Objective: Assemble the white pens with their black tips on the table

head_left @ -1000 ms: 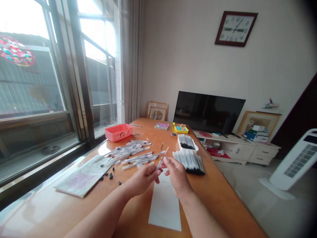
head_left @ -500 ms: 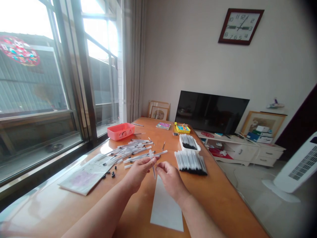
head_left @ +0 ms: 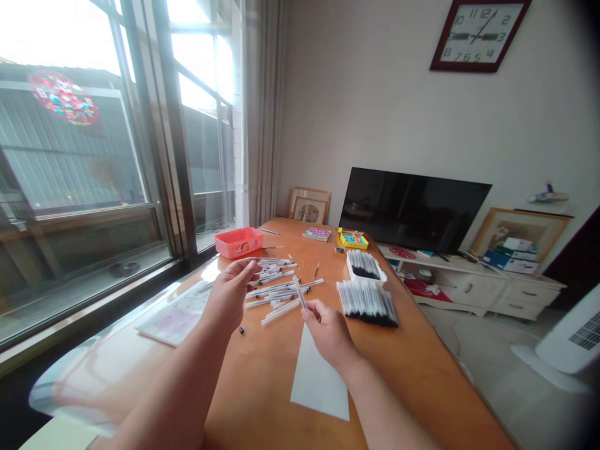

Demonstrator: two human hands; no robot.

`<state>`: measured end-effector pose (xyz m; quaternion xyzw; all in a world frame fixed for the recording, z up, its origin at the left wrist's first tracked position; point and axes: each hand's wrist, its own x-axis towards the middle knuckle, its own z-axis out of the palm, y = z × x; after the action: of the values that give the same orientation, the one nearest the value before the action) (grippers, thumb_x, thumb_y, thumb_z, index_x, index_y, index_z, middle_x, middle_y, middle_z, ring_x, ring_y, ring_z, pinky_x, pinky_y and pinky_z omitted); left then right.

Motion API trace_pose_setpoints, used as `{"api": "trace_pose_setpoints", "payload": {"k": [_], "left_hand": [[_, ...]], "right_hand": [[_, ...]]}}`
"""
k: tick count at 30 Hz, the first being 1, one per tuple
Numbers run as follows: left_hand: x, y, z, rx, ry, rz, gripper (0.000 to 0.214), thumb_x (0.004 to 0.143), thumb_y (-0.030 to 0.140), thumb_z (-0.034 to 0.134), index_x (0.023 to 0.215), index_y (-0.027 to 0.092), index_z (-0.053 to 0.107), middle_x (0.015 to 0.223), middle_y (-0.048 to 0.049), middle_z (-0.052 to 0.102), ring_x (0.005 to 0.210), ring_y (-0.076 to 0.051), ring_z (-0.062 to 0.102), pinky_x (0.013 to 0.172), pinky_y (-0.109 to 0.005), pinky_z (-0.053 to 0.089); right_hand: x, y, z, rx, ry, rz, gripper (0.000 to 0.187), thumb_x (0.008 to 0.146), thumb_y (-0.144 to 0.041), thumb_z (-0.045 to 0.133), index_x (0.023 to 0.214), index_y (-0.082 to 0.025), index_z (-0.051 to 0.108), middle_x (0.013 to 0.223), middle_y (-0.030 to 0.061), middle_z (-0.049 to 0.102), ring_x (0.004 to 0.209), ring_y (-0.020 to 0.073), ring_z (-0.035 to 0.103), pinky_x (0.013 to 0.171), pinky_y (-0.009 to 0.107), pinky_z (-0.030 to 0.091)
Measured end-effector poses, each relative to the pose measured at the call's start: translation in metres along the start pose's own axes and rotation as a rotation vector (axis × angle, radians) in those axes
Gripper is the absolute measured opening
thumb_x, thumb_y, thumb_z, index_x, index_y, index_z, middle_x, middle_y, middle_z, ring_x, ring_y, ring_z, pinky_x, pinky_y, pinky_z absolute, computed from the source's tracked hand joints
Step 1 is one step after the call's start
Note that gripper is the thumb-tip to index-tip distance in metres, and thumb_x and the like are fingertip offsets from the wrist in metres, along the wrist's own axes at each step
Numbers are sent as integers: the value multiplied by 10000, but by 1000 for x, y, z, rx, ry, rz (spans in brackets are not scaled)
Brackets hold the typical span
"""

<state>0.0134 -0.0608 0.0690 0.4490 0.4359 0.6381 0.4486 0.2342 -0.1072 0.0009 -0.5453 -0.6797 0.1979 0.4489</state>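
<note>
From my feed, the only characters I can read are on the wall clock (head_left: 480, 36) at the upper right. Its dial carries black numerals: 10, 11, 12, 2, 3, 4, 5, 6, 7 and 8 come through; the 9 is unclear beside a dark bar. The long pointer lies over the place of the 1. On the worktop (head_left: 422, 362), lettering on the far booklet (head_left: 317, 234) is too small for me, and marks on the left paper (head_left: 171, 319) are too faint. The round window sticker (head_left: 64, 99) shows me no legible text.
</note>
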Motion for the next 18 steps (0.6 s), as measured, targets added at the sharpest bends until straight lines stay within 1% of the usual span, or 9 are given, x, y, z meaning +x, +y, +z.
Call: {"api": "trace_pose_setpoints", "payload": {"k": [2, 4, 7, 8, 10, 11, 13, 15, 18], "left_hand": [[-3, 6, -9, 93, -3, 34, 515, 721, 562, 756, 1071, 187, 709, 971, -70, 723, 767, -154, 601, 648, -245, 398], [-9, 3, -20, 273, -60, 51, 446, 746, 519, 735, 1046, 189, 725, 917, -66, 728, 764, -179, 611, 653, -263, 411], [-19, -14, -42, 651, -181, 77, 259, 771, 396, 689, 925, 200, 763, 834, -65, 728, 769, -226, 625, 690, -302, 429], [-22, -22, -50, 749, -196, 123, 212, 781, 354, 658, 886, 205, 768, 850, -71, 729, 804, -241, 634, 721, -315, 439], [-27, -36, -65, 907, -266, 213, 200, 778, 270, 613, 883, 213, 774, 953, -88, 718, 879, -257, 638, 782, -333, 447], [-28, -41, -71, 972, -311, 222, 221, 766, 229, 593, 891, 208, 775, 960, -95, 707, 857, -252, 637, 776, -337, 448], [-31, -48, -79, 1051, -403, 245, 266, 750, 171, 556, 897, 204, 775, 940, -102, 684, 830, -246, 629, 763, -339, 444], [-32, -51, -81, 1083, -458, 270, 270, 748, 145, 536, 867, 203, 772, 914, -102, 666, 826, -240, 619, 761, -336, 437], [-28, -54, -80, 1094, -441, 304, 213, 747, 142, 540, 777, 199, 742, 873, -86, 649, 801, -221, 598, 745, -321, 422]], "right_hand": [[0, -2, -2, -38, -2, -13, 264, 937, -415, 518, 966, -231, 706, 751, -4, 686, 662, 150, 583, 583, 227, 369], [-1, -4, -4, -68, -9, -28, 258, 939, -403, 514, 972, -235, 707, 772, 2, 701, 677, 154, 595, 588, 228, 371], [-2, -5, -5, -95, -22, -39, 246, 937, -378, 513, 975, -234, 709, 799, 13, 719, 688, 160, 611, 590, 232, 373], [-2, -6, -5, -98, -25, -43, 240, 936, -369, 514, 974, -235, 709, 811, 16, 725, 695, 162, 617, 593, 234, 376], [-3, -7, -5, -94, -28, -56, 229, 936, -353, 515, 978, -238, 708, 833, 19, 735, 719, 168, 633, 611, 237, 386], [-3, -7, -5, -89, -28, -62, 226, 938, -346, 514, 984, -240, 708, 844, 18, 739, 736, 171, 640, 624, 238, 392], [-4, -9, -5, -80, -28, -70, 221, 939, -338, 513, 991, -244, 706, 849, 15, 741, 758, 175, 650, 642, 240, 399], [-5, -10, -5, -78, -30, -72, 217, 940, -334, 513, 993, -244, 703, 846, 14, 740, 762, 176, 651, 645, 240, 400], [-5, -11, -4, -86, -32, -68, 214, 936, -323, 512, 971, -239, 705, 834, 17, 735, 742, 174, 643, 631, 238, 393]]}}
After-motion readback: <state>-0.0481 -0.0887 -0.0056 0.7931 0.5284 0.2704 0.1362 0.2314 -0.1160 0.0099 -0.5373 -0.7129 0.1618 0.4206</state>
